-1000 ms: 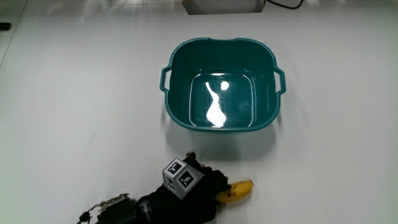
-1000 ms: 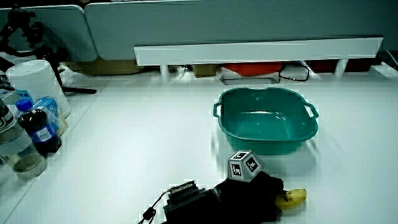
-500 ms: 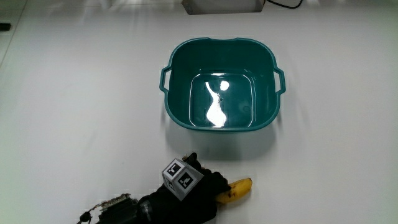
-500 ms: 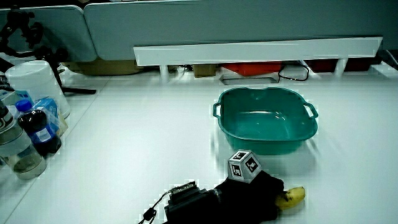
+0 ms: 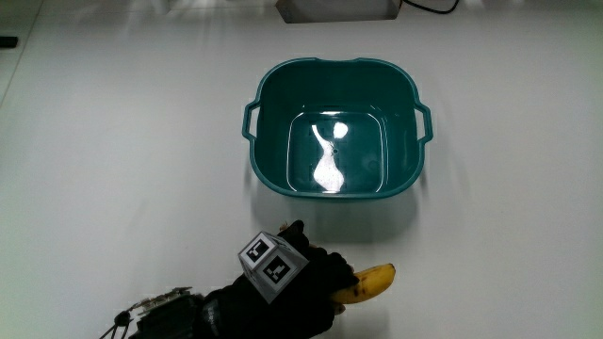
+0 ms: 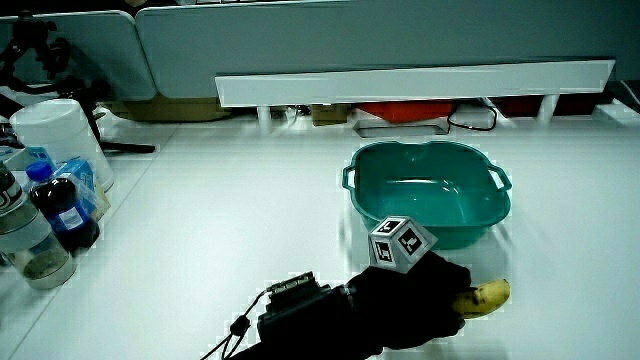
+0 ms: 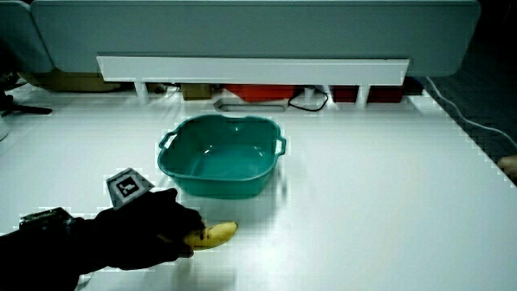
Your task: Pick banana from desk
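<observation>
Clearly clamped: hand (image 5: 301, 282) closed on banana (image 5: 369, 281), nearer the person than the basin (image 5: 336, 128). From above, only the banana's yellow tip seen past the glove; fingers and gripped end hidden under the cube (image 5: 267, 265). Whether lifted off the desk (image 5: 122, 151): cannot tell from above. Seen in a side view only: bottles (image 6: 55, 210) at the desk's edge. Forearm (image 7: 48, 242) cut off in a side view.
</observation>
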`<action>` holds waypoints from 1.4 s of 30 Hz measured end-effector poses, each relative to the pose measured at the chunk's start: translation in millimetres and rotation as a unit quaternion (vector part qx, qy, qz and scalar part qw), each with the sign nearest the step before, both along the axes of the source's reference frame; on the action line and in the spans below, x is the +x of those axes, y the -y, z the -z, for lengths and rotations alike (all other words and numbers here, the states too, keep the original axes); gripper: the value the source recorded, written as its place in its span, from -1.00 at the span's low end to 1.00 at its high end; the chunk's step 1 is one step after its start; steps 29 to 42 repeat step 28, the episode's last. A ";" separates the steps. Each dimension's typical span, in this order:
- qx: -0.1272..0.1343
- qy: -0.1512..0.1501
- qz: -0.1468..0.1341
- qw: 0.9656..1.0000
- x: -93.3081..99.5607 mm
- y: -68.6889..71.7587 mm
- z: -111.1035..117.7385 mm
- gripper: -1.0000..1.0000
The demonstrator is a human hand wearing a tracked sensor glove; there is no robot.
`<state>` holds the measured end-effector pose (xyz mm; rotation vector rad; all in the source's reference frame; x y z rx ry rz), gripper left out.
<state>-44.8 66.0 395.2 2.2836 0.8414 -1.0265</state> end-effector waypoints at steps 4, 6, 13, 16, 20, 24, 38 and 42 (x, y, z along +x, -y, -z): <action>0.009 -0.004 0.001 1.000 2.1 9.4 6.6 1.00; 0.007 -0.005 0.002 1.000 3.4 14.4 7.2 1.00; 0.019 -0.010 0.013 1.000 3.6 37.2 12.3 1.00; 0.027 -0.001 0.019 0.999 2.8 47.1 14.6 1.00; 0.018 -0.006 0.027 0.999 3.0 58.9 10.8 1.00; 0.023 0.009 0.033 0.999 4.9 70.4 6.0 1.00; 0.026 0.028 0.040 0.998 5.8 84.4 3.2 1.00; 0.026 0.028 0.040 0.998 5.8 84.4 3.2 1.00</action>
